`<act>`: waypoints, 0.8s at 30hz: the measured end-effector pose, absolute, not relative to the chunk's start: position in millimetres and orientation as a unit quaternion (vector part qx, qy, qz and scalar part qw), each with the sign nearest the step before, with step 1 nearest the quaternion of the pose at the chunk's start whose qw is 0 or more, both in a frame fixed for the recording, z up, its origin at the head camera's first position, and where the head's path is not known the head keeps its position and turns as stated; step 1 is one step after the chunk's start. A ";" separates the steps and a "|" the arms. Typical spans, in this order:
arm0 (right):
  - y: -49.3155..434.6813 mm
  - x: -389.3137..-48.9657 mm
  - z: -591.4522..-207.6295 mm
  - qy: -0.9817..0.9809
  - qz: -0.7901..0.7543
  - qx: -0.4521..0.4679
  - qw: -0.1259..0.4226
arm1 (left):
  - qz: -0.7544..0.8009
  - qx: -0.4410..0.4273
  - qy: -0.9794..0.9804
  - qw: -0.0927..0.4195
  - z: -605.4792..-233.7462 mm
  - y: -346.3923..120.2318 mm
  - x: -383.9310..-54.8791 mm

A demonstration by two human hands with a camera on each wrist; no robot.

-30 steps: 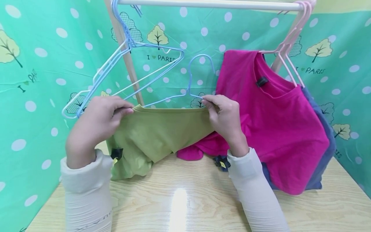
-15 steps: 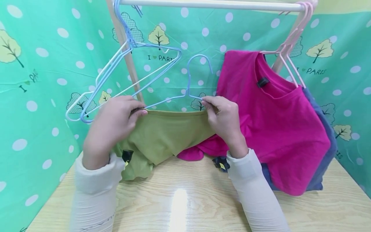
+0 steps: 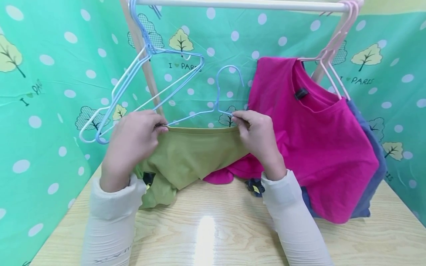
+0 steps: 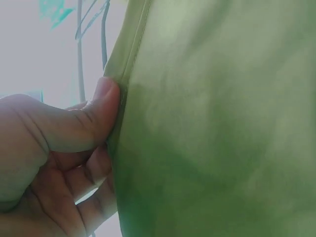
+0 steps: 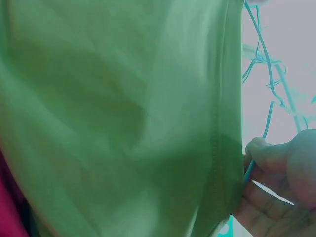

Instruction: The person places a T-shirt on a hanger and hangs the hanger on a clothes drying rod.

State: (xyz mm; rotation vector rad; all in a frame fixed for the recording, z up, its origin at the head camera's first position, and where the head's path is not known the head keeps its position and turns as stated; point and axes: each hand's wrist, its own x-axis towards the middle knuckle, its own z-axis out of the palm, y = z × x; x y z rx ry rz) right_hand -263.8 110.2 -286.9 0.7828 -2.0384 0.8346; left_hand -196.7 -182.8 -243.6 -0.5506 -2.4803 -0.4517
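A light-blue wire hanger stands upright with its hook free and its lower part hidden behind an olive-green shirt. The shirt's hemmed edge is stretched between both hands. My left hand pinches that edge at its left end, beside the hanger's left arm; the left wrist view shows the thumb on the cloth. At the other end, my right hand pinches the hanger's right arm, and its fingers lie against the shirt's edge. In the right wrist view, the thumb presses the hanger wire next to the cloth.
Several blue and white hangers hang at the left of a white rail. A magenta shirt and a blue garment hang on pink hangers at the right. The wooden table lies below.
My left hand has moved right along the shirt's edge to the end of the hanger's visible left arm, still pinching. My right hand has stayed nearly in place. The hanging hangers have swung slightly.
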 end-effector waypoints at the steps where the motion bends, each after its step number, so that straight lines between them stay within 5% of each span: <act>1: 110.3 -263.8 -286.9 -0.805 0.328 0.305 0.388 | -0.164 -0.203 -0.923 0.281 -244.0 -182.1 -196.6; 24: 84.6 -250.3 -290.8 -0.813 0.332 0.342 0.334 | -0.147 -0.202 -0.921 0.299 -247.3 -175.0 -198.0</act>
